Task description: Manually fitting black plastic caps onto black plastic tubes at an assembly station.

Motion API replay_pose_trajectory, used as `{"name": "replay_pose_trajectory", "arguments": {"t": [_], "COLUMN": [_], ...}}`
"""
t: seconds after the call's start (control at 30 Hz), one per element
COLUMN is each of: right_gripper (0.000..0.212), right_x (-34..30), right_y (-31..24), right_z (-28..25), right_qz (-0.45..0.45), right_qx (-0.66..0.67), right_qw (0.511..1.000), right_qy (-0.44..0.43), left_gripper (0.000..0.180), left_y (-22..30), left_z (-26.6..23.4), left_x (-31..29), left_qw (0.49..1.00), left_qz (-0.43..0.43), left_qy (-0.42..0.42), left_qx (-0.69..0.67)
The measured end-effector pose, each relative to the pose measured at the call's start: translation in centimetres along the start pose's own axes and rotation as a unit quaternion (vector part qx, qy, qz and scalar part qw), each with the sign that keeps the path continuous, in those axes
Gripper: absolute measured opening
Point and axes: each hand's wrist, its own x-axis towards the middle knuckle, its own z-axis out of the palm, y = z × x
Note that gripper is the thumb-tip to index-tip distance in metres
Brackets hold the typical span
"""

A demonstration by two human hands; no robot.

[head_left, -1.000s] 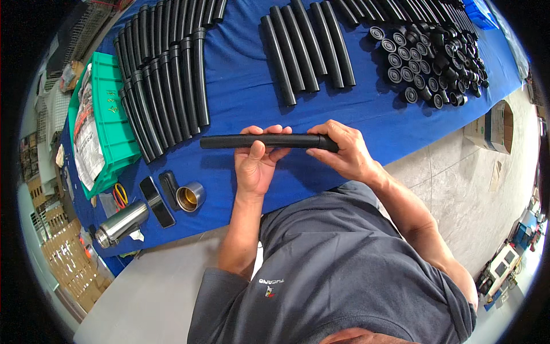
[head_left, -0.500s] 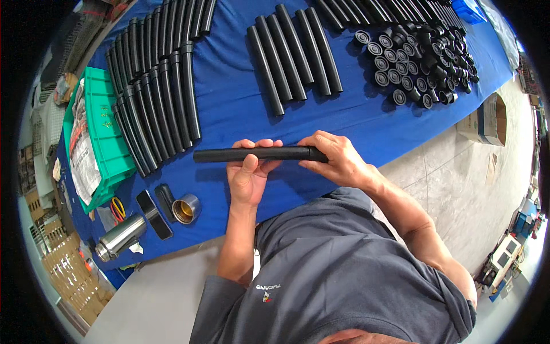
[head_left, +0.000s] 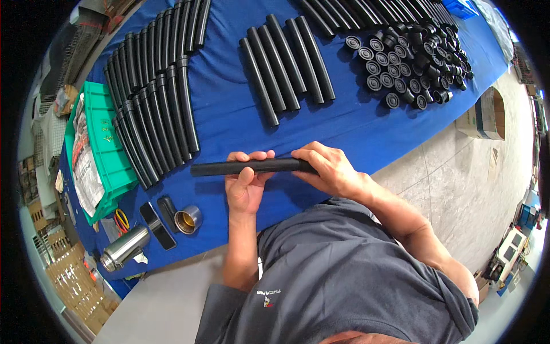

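A black tube [head_left: 217, 168] lies level across both hands, above the near edge of the blue-covered table. My left hand [head_left: 245, 192] holds it from beneath near the middle, thumb on the near side and fingers on the far side. Around its right end my right hand [head_left: 335, 172] is closed, palm over the tip, so that end is hidden. Beyond them on the cloth [head_left: 223, 129] several plain black tubes [head_left: 275, 71] lie side by side. To their right is a heap of round black caps [head_left: 395, 69].
At left, rows of black tubes with collared ends [head_left: 163, 117] lie beside a green crate [head_left: 106, 152]. Near the front left edge are a steel flask [head_left: 126, 247], a phone [head_left: 157, 225], a dark case [head_left: 167, 212] and a metal cup [head_left: 188, 219]. A cardboard box [head_left: 484, 117] stands on the floor.
My right hand has moved further over the tube's right end and now covers the seam that showed there. The whole view has shifted slightly; the left hand keeps its hold.
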Motion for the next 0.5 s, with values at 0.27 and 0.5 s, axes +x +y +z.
{"name": "replay_pose_trajectory", "arguments": {"t": [0.27,0.5], "right_gripper": [0.038,0.035], "right_x": [0.7,0.7], "right_y": [-0.7,-0.7], "right_z": [-1.3,-1.1], "right_qz": [0.111,0.117], "right_qx": [0.100,0.135], "right_qw": [0.985,0.980], "right_qy": [-0.082,-0.089], "left_gripper": [0.026,0.025], "left_y": [0.2,0.3], "left_z": [0.2,0.4], "left_x": [-0.3,-0.2], "left_qw": [1.000,1.000], "left_qz": [-0.015,-0.008], "left_qy": [0.000,0.017], "left_qx": [-0.001,-0.019]}}
